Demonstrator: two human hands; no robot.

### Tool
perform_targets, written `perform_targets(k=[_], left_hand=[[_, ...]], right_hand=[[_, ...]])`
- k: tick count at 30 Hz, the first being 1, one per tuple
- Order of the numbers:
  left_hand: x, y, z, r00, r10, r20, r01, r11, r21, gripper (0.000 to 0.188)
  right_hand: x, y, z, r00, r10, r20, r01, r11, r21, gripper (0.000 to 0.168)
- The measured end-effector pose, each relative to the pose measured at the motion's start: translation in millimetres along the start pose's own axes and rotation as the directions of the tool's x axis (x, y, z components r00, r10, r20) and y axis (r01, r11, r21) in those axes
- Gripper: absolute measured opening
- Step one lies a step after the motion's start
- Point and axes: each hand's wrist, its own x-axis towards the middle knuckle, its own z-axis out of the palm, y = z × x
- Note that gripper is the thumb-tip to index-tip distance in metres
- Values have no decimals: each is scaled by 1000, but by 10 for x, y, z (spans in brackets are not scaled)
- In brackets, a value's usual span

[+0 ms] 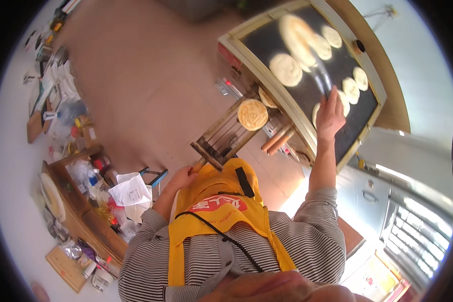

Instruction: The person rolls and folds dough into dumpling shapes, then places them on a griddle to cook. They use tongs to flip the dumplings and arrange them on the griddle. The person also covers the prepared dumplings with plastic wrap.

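Note:
On a dark griddle (305, 87) lie several pale round flatbreads (285, 70). My right hand (331, 115) grips metal tongs (322, 79), whose far ends meet a blurred flatbread (297, 41) near the griddle's upper part; whether they pinch it cannot be told. Below that hand, more flatbreads are partly hidden. My left hand (185, 176) holds the wooden handle of a pulled-out metal rack (222, 141) in front of my apron. A browned flatbread (252, 114) rests on the rack, and another (267, 99) is partly hidden under the griddle's edge.
Two wooden handles (278, 140) jut out below the griddle's pale frame (271, 94). At the left stands a wooden cabinet (94, 222) heaped with plastic bags and papers (131, 189). Bags and containers line the wall on the far left. A metal cabinet (370, 192) is at the right.

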Motion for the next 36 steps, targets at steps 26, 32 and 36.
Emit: perform_targets(k=[26,32,36], left_hand=[[475,-85,303,999,12,50,11,901,-433,30],[1246,862,399,998,47,-40,-61,863,-501,31],[1819,1408,433,994,98,-46,-108,865,-490,30]], right_hand=[[-2529,-1174,-1776,-89,5,996,-990,105,-89,27],[-2382,-1099,-1748,-12,-2,1000,-1000,16,-12,29],[-2205,-983,-1499,42,191,981,-998,-27,48,29]])
